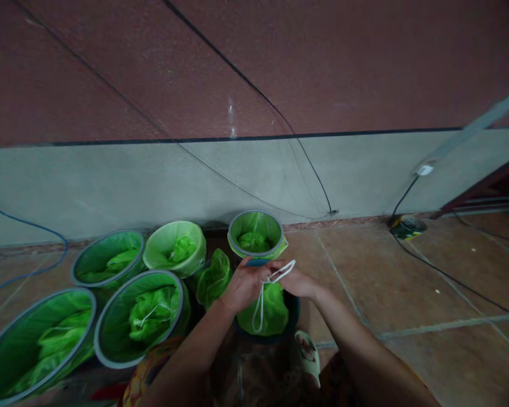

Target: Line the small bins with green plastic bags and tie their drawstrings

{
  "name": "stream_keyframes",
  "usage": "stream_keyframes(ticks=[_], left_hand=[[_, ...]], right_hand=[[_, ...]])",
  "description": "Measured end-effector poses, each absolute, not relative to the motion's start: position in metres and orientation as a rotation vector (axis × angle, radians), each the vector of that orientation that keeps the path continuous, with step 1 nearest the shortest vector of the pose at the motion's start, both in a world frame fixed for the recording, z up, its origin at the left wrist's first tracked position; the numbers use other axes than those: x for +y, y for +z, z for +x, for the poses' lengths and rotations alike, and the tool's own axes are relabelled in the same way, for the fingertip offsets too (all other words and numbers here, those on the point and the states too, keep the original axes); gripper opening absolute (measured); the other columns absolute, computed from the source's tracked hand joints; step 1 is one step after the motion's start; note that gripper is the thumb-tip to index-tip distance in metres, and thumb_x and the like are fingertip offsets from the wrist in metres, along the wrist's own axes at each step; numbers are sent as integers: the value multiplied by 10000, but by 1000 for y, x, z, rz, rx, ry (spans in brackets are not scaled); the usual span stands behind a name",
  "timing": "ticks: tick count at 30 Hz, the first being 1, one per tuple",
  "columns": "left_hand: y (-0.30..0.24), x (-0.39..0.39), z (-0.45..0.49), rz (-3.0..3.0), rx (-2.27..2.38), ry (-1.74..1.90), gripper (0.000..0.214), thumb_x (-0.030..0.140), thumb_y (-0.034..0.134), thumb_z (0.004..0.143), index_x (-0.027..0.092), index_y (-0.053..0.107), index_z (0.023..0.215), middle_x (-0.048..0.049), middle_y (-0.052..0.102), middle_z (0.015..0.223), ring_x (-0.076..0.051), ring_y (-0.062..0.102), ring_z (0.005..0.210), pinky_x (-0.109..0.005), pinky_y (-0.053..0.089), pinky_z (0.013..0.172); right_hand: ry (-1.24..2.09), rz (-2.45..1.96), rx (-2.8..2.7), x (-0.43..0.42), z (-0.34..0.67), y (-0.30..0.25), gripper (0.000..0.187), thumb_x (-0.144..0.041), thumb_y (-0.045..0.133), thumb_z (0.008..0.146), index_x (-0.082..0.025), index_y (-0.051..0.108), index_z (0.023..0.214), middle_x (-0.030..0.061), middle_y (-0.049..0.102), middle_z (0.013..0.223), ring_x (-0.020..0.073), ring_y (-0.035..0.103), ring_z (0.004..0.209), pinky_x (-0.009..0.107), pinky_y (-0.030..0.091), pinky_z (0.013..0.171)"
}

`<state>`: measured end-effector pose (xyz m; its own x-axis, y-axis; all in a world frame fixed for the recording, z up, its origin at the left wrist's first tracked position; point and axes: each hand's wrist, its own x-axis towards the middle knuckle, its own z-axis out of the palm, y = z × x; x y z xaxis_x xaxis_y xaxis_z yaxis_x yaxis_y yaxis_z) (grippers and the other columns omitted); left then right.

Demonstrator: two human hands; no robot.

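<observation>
Both my hands are together in the middle of the head view, above a dark blue bucket (296, 317). A green mesh bag (271, 311) fills the bucket below them. A white drawstring (262, 311) runs from the gathered top of the bag, looping down in front and up to the right. My left hand (248, 281) has its fingers closed at the gathered top and cord. My right hand (292, 277) pinches the drawstring from the other side; its fingertips are partly hidden. Left of the bucket is another bunched green mesh bag (214, 280).
Behind my hands, by the wall, stands a green-lined bucket (233, 249). Several more green-lined buckets, including a pale one (152, 257), cluster at left. Black cables cross the wall and right floor. A blue cable (46, 229) lies left, a tin can (408, 227) right.
</observation>
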<state>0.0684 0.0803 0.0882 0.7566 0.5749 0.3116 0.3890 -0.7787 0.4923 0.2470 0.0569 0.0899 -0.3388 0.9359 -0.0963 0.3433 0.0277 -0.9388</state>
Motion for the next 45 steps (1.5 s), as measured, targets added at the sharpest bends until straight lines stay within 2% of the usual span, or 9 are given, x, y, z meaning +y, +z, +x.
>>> stream_keyframes(ticks=[3,7,17,21,26,29,33,39,45], left_hand=[[79,78,68,2672,753,730,169,105,503,870,206,614,790,15,700,752,-148,656,750,-428,322,1083],[71,75,71,2697,807,937,141,148,514,904,201,633,849,-23,724,887,-155,663,850,-403,395,1023],[64,73,75,2686,933,1065,154,186,521,905,189,659,837,-64,661,898,-189,597,855,-362,494,855],[63,74,76,2509,932,1044,186,171,482,919,180,660,864,-64,637,877,-172,591,829,-298,503,768],[62,78,78,2192,1056,986,190,79,489,853,181,636,791,-23,625,769,-146,606,759,-247,471,699],[64,79,77,2122,1096,923,174,75,503,818,181,630,764,-16,641,753,-140,610,728,-233,448,672],[69,79,74,2119,1176,825,143,141,521,827,185,636,753,-12,652,699,-135,606,667,-223,422,630],[72,82,71,2179,1338,639,142,145,541,807,187,659,741,-20,678,693,-141,616,659,-231,418,648],[75,83,69,2178,1434,461,182,138,517,813,199,654,709,-31,671,677,-169,624,668,-254,407,637]], right_hand=[[1482,-1248,-1593,59,250,85,128,-218,671,650,-178,658,770,15,676,762,154,578,716,273,477,664],[1713,-1223,-1274,62,251,78,265,-221,750,526,-171,639,762,-14,651,681,126,569,621,239,447,582],[1732,-1403,-1146,61,248,78,151,-219,700,619,-152,672,751,-14,634,654,54,471,501,185,389,492],[1482,-1567,-1284,62,243,76,88,-181,580,732,-161,658,764,-5,646,676,91,539,549,213,437,553],[643,-1789,-1828,58,236,90,182,-156,492,842,-174,672,858,50,690,872,162,636,830,266,457,791],[401,-1948,-1977,56,232,98,196,-163,461,883,-170,655,913,81,678,1009,169,649,890,248,446,796],[283,-2199,-2029,56,229,100,248,-175,397,931,-147,642,962,114,677,1031,189,674,842,262,448,711],[324,-2326,-1984,59,233,94,276,-118,389,927,-118,651,1013,142,701,988,200,684,867,270,461,730],[438,-2182,-1813,64,237,88,252,-122,405,901,-116,657,914,149,713,900,195,687,831,264,476,737]])
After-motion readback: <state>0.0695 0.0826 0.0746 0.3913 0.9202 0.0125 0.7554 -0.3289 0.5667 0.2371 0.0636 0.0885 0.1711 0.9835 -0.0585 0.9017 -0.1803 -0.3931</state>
